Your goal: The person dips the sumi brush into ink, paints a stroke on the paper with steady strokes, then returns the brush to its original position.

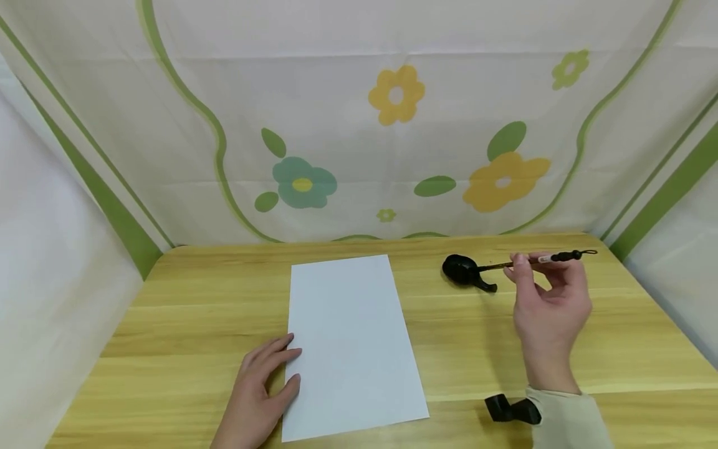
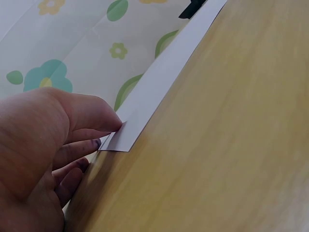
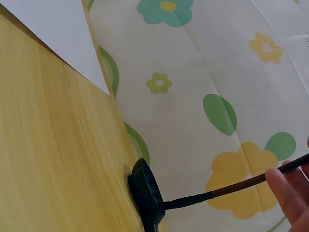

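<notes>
A white sheet of paper (image 1: 349,349) lies on the wooden table. My left hand (image 1: 255,390) rests at its left edge, fingers spread and relaxed; the thumb touches the paper in the left wrist view. My right hand (image 1: 552,308) pinches a writing brush (image 1: 496,267) between thumb and fingers, well right of the paper. The brush slants down leftward, and its dark tip meets the rim of a small black ink dish (image 1: 461,269) with a curved stem. In the right wrist view the dark bristles (image 3: 186,201) reach the dish (image 3: 145,188).
A black angular object (image 1: 510,410) sits against the right sleeve (image 1: 569,418). Behind the wooden table (image 1: 185,324) hangs a white cloth (image 1: 336,112) with printed flowers, and more cloth hangs at both sides.
</notes>
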Tool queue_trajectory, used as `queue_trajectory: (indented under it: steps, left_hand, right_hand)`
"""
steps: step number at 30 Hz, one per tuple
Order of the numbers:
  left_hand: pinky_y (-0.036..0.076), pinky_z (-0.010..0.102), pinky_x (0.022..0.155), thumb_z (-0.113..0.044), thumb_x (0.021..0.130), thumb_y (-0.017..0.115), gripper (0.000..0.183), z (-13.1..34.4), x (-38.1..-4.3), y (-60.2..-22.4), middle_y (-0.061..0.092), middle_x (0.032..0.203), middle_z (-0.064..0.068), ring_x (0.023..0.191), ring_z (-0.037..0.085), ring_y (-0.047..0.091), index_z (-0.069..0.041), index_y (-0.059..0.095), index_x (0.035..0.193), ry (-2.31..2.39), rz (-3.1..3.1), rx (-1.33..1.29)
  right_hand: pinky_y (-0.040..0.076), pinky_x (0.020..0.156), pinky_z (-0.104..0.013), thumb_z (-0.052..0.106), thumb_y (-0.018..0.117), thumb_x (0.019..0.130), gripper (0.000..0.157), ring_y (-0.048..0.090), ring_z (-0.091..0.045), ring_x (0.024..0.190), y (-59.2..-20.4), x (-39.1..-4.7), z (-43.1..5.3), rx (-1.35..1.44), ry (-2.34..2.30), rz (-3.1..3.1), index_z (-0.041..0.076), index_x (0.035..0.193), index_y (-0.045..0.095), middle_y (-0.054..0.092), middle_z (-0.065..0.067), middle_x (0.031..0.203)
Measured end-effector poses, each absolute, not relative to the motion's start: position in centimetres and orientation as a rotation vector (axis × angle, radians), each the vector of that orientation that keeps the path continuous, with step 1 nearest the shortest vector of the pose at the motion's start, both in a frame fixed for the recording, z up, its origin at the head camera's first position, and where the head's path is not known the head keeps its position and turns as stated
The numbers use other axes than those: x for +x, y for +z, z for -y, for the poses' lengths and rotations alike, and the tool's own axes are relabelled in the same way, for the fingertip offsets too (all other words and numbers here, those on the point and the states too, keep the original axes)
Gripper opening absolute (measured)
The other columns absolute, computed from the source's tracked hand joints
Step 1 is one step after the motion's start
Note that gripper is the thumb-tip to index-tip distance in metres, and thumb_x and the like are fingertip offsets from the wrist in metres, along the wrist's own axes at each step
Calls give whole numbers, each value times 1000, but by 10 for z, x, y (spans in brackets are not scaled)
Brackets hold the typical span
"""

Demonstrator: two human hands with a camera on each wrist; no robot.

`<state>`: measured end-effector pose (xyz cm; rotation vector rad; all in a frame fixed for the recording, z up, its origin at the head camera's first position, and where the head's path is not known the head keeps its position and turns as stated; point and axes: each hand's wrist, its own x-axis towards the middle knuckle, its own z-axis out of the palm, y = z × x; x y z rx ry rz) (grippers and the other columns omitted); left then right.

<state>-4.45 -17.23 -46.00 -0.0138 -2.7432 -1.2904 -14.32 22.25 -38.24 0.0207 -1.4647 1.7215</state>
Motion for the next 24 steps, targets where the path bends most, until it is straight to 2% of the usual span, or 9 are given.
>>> queue_trajectory:
  steps: [4, 6, 12, 17, 21, 24]
  left_hand:
    - [31, 19, 112, -7, 90, 83, 42, 172, -44, -461, 62, 155, -9, 148, 20, 44, -27, 77, 127, -1310, 2722, -35]
    - [30, 17, 111, -7, 90, 83, 42, 171, -44, -462, 62, 155, -9, 147, 18, 44, -27, 78, 127, -1323, 2718, -34]
    - [33, 26, 113, -8, 91, 82, 41, 168, -45, -461, 62, 155, -9, 149, 20, 44, -27, 77, 127, -1329, 2726, -18]
    - [33, 25, 113, -8, 91, 83, 41, 167, -45, -461, 62, 155, -10, 149, 21, 44, -27, 77, 127, -1322, 2732, -14]
    - [34, 28, 114, -8, 91, 82, 41, 167, -45, -461, 62, 156, -9, 149, 23, 44, -27, 77, 127, -1321, 2735, -18]
    - [33, 25, 114, -7, 91, 82, 41, 168, -46, -460, 62, 155, -9, 149, 22, 45, -26, 78, 127, -1318, 2723, -30]
  right_hand:
    - [64, 74, -23, -7, 76, 93, 14, 78, -16, 92, -381, -141, -224, -34, 1612, 1538, -4, 103, 67, 68, -8, 102]
    - [64, 74, -22, -7, 76, 93, 14, 78, -15, 92, -380, -140, -223, -36, 1553, 1561, -7, 103, 67, 69, -6, 100]
    - [61, 73, -15, -10, 74, 93, 24, 76, -8, 89, -375, -140, -218, 29, 1401, 1637, -24, 106, 60, 70, 2, 99]
    - [59, 72, -11, -8, 74, 94, 24, 75, -2, 86, -374, -139, -217, 17, 1338, 1691, -25, 106, 61, 69, 7, 100]
    - [59, 72, -11, -5, 75, 95, 27, 74, -3, 86, -372, -138, -218, -5, 1320, 1668, -26, 106, 60, 69, 7, 99]
    - [60, 73, -12, -6, 75, 94, 28, 75, -4, 85, -371, -138, -219, 13, 1339, 1649, -27, 105, 58, 69, 6, 99]
